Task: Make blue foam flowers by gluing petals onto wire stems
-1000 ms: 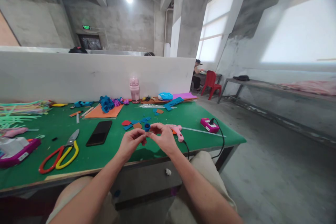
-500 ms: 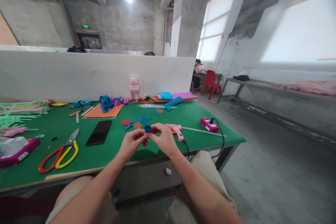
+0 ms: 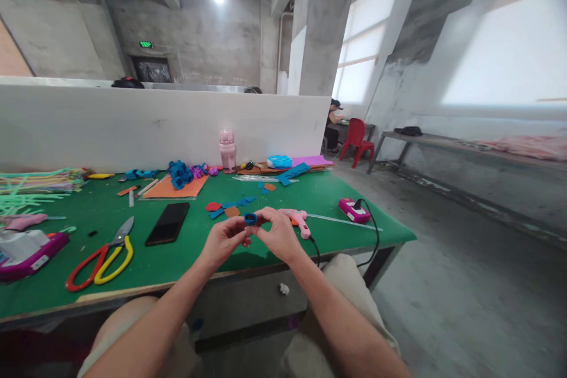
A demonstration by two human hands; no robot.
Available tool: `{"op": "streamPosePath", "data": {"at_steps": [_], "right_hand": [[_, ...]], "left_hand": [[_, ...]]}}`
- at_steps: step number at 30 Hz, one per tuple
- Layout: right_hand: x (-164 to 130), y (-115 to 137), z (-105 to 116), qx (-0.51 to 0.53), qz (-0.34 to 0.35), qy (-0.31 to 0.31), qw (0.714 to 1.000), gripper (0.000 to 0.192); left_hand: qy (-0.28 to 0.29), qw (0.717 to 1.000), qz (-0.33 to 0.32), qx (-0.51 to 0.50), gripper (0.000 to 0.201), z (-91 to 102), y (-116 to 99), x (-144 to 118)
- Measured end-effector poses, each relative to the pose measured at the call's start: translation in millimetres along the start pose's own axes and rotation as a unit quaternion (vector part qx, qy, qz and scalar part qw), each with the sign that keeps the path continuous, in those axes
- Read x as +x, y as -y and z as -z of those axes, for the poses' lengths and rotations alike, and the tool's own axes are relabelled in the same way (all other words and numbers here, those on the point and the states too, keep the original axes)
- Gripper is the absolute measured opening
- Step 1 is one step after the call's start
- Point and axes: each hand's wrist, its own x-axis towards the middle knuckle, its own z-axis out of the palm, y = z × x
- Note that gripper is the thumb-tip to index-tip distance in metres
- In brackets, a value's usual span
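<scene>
Green felt covers the tabletop [image 3: 110, 212] in a bare concrete workroom. Above its near edge, one small blue foam roll [image 3: 250, 218] is pinched between both hands: the left hand [image 3: 224, 240] and the right hand [image 3: 277, 235] each close fingertips on it, so either grip is pressed onto the roll. It looks tightly wound already, judging by its shape; whether it is glued I cannot tell. Just beyond lie several loose foam cut-outs [image 3: 228, 208], blue, red and brown, apparently unused. One pink glue gun [image 3: 297, 220] rests beside the right hand. Farther left sit one black phone [image 3: 167, 223] and one pair of scissors [image 3: 103, 257]; a cluster of finished blue rolls [image 3: 179, 173] lies at the back.
</scene>
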Motion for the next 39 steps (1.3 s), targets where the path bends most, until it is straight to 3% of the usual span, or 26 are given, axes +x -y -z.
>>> {"op": "streamPosePath", "data": {"at_steps": [5, 10, 12, 15, 19, 32, 39], "right_hand": [[-1, -1, 2, 0.035, -0.01, 0.028, 0.999, 0.011], [1, 1, 7, 0.13, -0.045, 0.077, 0.987, 0.03], [3, 0, 9, 0.168, -0.064, 0.068, 0.981, 0.024], [5, -2, 9, 0.197, -0.108, 0.001, 0.975, 0.021], [5, -3, 6, 0.171, -0.131, -0.063, 0.974, 0.03], [1, 9, 5, -0.009, -0.043, -0.078, 0.996, 0.015], [2, 3, 3, 0.006, -0.068, -0.071, 0.995, 0.021]], "left_hand": [[-0.011, 1.0, -0.017, 0.024, 0.017, 0.3, 0, 0], [-0.081, 0.992, -0.051, 0.085, 0.012, 4.4, 0, 0], [-0.099, 0.985, -0.071, 0.121, 0.012, 6.4, -1, 0], [-0.11, 0.975, -0.097, 0.166, 0.012, 7.9, -3, -1], [-0.107, 0.968, -0.113, 0.197, 0.011, 8.4, -2, -1], [-0.081, 0.944, -0.174, 0.267, 0.016, 12.0, 12, 1], [-0.082, 0.949, -0.168, 0.254, 0.015, 10.5, 10, 1]]}}
